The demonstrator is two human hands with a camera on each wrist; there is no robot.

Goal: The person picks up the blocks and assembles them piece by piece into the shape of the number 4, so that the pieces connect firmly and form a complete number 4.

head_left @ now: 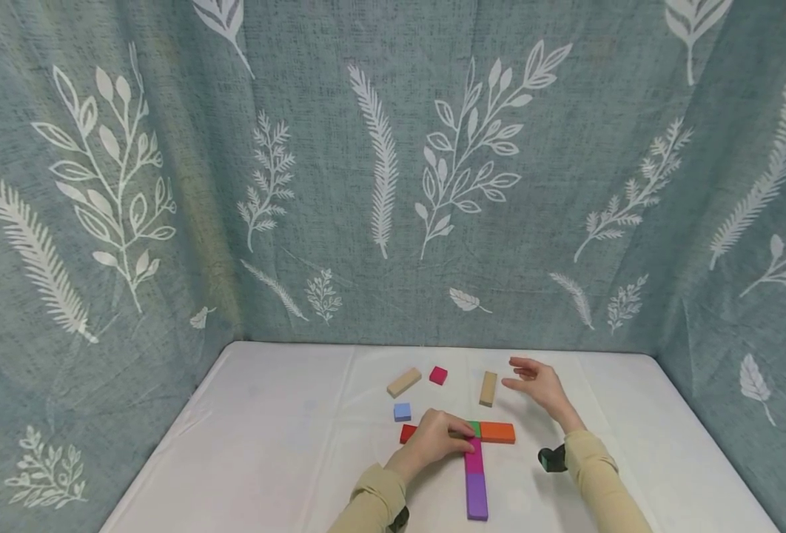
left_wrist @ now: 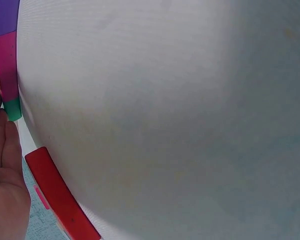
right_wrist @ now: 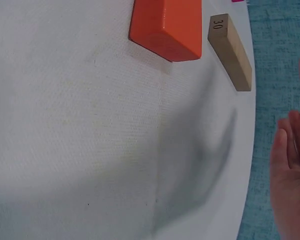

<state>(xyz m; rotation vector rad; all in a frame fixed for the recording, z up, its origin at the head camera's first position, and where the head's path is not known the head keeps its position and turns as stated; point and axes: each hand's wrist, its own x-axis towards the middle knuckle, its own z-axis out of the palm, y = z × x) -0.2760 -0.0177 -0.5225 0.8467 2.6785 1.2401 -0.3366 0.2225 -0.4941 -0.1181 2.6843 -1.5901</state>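
My left hand (head_left: 436, 437) reaches over the row of blocks, curved fingertips at a green block (head_left: 476, 428) and thumb beside a magenta block (head_left: 474, 460); it appears to pinch the green one, which the hand partly covers. A purple block (head_left: 477, 497) continues the line toward me. To the right of the green block lies an orange block (head_left: 497, 433); a red block (head_left: 408, 433) is partly hidden left of my hand. My right hand (head_left: 539, 385) hovers over the table with nothing in it, fingers apart from the thumb, near an upright-pointing plain wooden block (head_left: 488, 389).
Behind the row lie another plain wooden block (head_left: 404, 383), a small crimson cube (head_left: 438, 375) and a light blue cube (head_left: 402, 412). The white-covered table (head_left: 266, 429) meets a leaf-patterned curtain (head_left: 340, 185) at the back and sides.
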